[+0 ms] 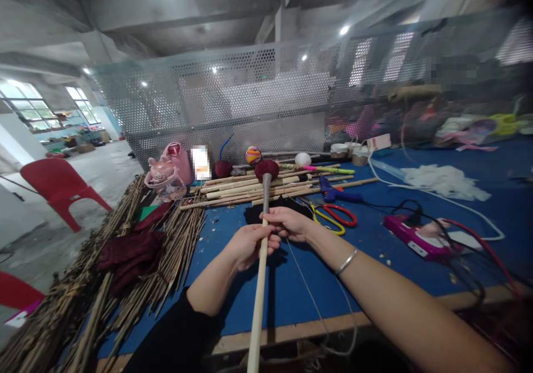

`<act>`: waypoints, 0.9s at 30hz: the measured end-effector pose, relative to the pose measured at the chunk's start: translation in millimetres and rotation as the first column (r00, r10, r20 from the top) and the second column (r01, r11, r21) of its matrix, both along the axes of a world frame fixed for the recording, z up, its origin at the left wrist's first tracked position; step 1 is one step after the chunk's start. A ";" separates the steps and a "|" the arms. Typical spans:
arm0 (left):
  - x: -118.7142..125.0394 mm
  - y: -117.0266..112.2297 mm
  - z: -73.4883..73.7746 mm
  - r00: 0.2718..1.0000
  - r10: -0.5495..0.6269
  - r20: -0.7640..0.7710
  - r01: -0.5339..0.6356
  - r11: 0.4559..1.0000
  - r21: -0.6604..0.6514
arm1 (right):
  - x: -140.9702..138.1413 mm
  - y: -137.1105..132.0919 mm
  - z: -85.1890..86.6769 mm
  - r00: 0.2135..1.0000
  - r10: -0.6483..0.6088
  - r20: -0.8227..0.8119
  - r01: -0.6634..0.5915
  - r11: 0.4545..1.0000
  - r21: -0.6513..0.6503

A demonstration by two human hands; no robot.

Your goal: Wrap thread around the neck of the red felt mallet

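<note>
Left hand (250, 245) closed in a loose pinch round the pale stick (259, 301); right hand (289, 224) pinching at the lower end of the grey sleeve (266, 195) on that stick, fingers curled in, both hands nearly touching; stick slopes up and away over the table's near edge, maroon knob (266, 170) at its far end; thin pale thread (306, 284) hangs below the right hand in a loop, though blur hides whether the fingers actually grip it; step in hand looks like binding or smoothing the sleeve's edge; next move probably calls for a steady left grip, right fingertips working round the stick, thread snug; beneath, black cloth (252, 215); just right, yellow-handled scissors (342, 231) and red-handled scissors (355, 217); beyond, blue glue gun (339, 195); far left, twig bundles (183, 251) on the blue table (375, 284).
</note>
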State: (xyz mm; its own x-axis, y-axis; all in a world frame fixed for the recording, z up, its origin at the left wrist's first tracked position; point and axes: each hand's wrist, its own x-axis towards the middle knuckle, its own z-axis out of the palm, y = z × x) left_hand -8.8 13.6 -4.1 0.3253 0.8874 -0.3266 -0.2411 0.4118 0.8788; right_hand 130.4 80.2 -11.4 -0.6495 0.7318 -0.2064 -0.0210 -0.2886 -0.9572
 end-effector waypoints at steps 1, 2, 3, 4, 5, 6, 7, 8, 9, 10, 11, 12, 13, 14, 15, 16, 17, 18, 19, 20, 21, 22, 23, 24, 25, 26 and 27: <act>0.2 -0.3 -0.9 0.999 -0.012 -0.036 0.012 1.000 -0.011 | -0.4 -0.1 -1.1 0.999 -0.004 0.032 0.003 1.000 0.014; 0.5 -0.7 -2.8 0.994 -0.007 -0.112 0.007 1.000 0.003 | -1.5 -0.4 -2.9 0.997 -0.019 0.073 0.016 0.999 0.041; 0.7 -0.9 -5.4 0.976 0.022 -0.218 -0.012 0.999 0.047 | -3.0 -0.9 -4.9 0.993 -0.040 0.110 0.032 0.997 0.074; 1.0 -1.0 -8.3 0.942 0.070 -0.329 -0.034 0.993 0.116 | -4.7 -1.5 -6.8 0.989 -0.059 0.138 0.044 0.994 0.105; 1.1 -0.9 -11.2 0.897 0.127 -0.423 -0.047 0.980 0.193 | -6.2 -2.0 -8.2 0.985 -0.069 0.156 0.049 0.991 0.126; 1.1 -0.7 -13.4 0.858 0.176 -0.482 -0.050 0.964 0.262 | -7.2 -2.4 -8.9 0.984 -0.073 0.163 0.050 0.989 0.139; 1.0 -0.4 -14.6 0.839 0.206 -0.503 -0.052 0.952 0.302 | -7.4 -2.6 -8.9 0.984 -0.073 0.161 0.049 0.988 0.145; 0.8 -0.1 -14.7 0.847 0.205 -0.490 -0.051 0.950 0.309 | -6.9 -2.4 -8.1 0.986 -0.066 0.151 0.044 0.988 0.145; 0.7 0.1 -13.6 0.874 0.181 -0.450 -0.048 0.956 0.290 | -5.8 -1.9 -6.9 0.990 -0.055 0.133 0.037 0.990 0.135; 0.7 0.1 -11.6 0.909 0.148 -0.389 -0.048 0.966 0.255 | -4.1 -1.0 -5.4 0.993 -0.038 0.110 0.025 0.993 0.116; 0.8 -0.1 -8.9 0.942 0.116 -0.314 -0.050 0.976 0.210 | -2.1 0.1 -4.0 0.997 -0.017 0.079 0.010 0.996 0.091; 1.1 -0.4 -6.1 0.967 0.088 -0.241 -0.051 0.986 0.159 | -0.3 1.2 -2.9 0.999 0.012 0.049 -0.015 0.998 0.059; 1.7 -0.9 -3.4 0.982 0.065 -0.178 -0.046 0.993 0.109 | 1.2 2.3 -2.4 0.999 0.042 0.026 -0.043 0.999 0.029; 2.5 -1.5 -1.2 0.990 0.048 -0.132 -0.039 0.997 0.069 | 2.0 3.1 -2.6 0.998 0.062 0.015 -0.062 0.998 0.009; 3.4 -2.0 0.3 0.994 0.045 -0.104 -0.041 0.998 0.036 | 2.0 3.6 -3.4 0.997 0.073 0.017 -0.073 0.997 0.005; 4.4 -2.4 1.0 0.995 0.048 -0.091 -0.047 0.999 0.010 | 1.1 3.5 -4.6 0.997 0.072 0.025 -0.072 0.997 0.017; 5.4 -2.5 1.1 0.995 0.060 -0.084 -0.061 0.998 -0.014 | -0.6 2.8 -5.9 0.998 0.059 0.033 -0.061 0.997 0.040; 6.4 -2.5 0.8 0.995 0.076 -0.071 -0.079 0.996 -0.046 | -2.9 1.7 -7.0 0.998 0.043 0.036 -0.045 0.997 0.066; 7.3 -2.3 0.2 0.994 0.096 -0.046 -0.100 0.991 -0.087 | -5.6 0.2 -7.4 0.999 0.027 0.028 -0.029 0.995 0.091; 8.0 -2.1 -0.3 0.993 0.117 -0.007 -0.117 0.984 -0.135 | -8.3 -1.6 -7.0 1.000 0.015 0.011 -0.016 0.994 0.110; 8.5 -2.0 -0.5 0.990 0.136 0.043 -0.126 0.975 -0.184 | -10.7 -3.5 -5.8 1.000 0.009 -0.012 -0.007 0.992 0.123; 8.9 -2.1 -0.2 0.983 0.153 0.103 -0.127 0.966 -0.224 | -12.5 -5.4 -3.9 0.999 0.005 -0.037 0.000 0.991 0.132; 9.3 -2.5 0.7 0.972 0.173 0.162 -0.130 0.960 -0.248 | -13.7 -7.1 -1.5 0.998 0.004 -0.060 0.004 0.990 0.142; 9.6 -3.3 2.1 0.958 0.194 0.210 -0.137 0.957 -0.257 | -14.1 -8.5 1.1 0.997 0.005 -0.079 0.007 0.988 0.152; 10.0 -4.4 4.0 0.946 0.216 0.243 -0.152 0.955 -0.255 | -13.7 -9.4 3.5 0.995 0.009 -0.096 0.006 0.987 0.158; 10.3 -5.8 6.2 0.936 0.235 0.261 -0.170 0.953 -0.249 | -12.6 -10.0 5.4 0.994 0.018 -0.109 0.000 0.987 0.159; 10.7 -7.4 8.5 0.930 0.251 0.269 -0.188 0.952 -0.240 | -10.9 -10.2 6.8 0.992 0.030 -0.122 -0.011 0.988 0.156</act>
State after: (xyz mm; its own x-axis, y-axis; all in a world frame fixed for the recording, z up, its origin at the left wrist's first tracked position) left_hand 1.9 6.2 4.4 0.2391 0.8705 -0.4302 -0.5795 0.4834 0.6561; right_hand 119.5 70.0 -4.6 -0.6783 0.7347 -0.0092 -0.1374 -0.1391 -0.9807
